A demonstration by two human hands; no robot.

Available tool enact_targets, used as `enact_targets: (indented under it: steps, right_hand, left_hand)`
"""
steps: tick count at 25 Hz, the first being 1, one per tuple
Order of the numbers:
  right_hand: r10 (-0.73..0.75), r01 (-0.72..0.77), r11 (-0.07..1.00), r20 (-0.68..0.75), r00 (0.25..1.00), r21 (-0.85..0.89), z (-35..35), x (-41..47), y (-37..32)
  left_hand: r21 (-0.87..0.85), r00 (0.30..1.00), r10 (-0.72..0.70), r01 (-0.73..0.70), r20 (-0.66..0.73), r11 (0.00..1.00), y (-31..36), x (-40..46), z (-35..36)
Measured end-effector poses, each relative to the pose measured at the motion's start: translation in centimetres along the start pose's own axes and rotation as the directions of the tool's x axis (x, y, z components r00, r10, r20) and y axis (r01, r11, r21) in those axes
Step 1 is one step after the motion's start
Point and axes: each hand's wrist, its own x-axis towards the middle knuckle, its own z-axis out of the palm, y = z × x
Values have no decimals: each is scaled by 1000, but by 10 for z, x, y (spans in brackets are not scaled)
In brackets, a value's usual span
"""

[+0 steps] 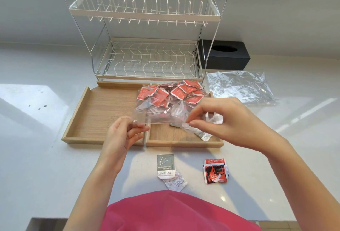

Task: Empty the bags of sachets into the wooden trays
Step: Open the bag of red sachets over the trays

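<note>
A clear plastic bag [165,109] full of red sachets [177,91] is held flat above the two wooden trays. My left hand [122,134] pinches the bag's near left corner. My right hand [226,120] pinches its near edge on the right. The left wooden tray [103,111] holds nothing that I can see. In the right wooden tray [184,140], grey-and-white sachets [204,136] lie partly hidden under the bag and my right hand.
A wire dish rack [149,33] stands behind the trays, a black tissue box [224,54] to its right. An empty clear bag [241,87] lies at right. Loose grey-white sachets [165,166] and red-black sachets [215,171] lie on the white counter [46,157] in front.
</note>
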Motion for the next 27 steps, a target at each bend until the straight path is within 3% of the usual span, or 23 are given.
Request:
enact_targets:
  steps: [3,6,11,16,19,24,27]
  right_hand:
    - [143,-143,990,132,981,-14,-3,0,15]
    - [321,-321,946,238,917,-36,-8,-6,34]
    - [350,-331,936,225,909,-119,-5,-12,54]
    - [206,-213,971,-74,976,-112,-18,-17,39]
    - [84,-122,982,-241,967,-144,-36,-20,22]
    - [-30,-88,952,-376,926,-295,-52,-11,8]
    - [-65,-64,954,-410,910,-293,-57,-12,8]
  left_hand:
    - [-32,1000,3,-3,0,999,2,1,-2]
    - [-34,1000,-7,7,8,999,1,2,-3]
    - [-11,1000,-10,10,18,1000,2,5,-3]
    - [-34,999,1,-3,-46,999,4,6,-6]
    - [-21,999,4,-4,-40,1000,7,8,-5]
    - [2,997,76,-76,-5,997,20,15,2]
    - [20,991,136,-136,-2,990,28,23,5]
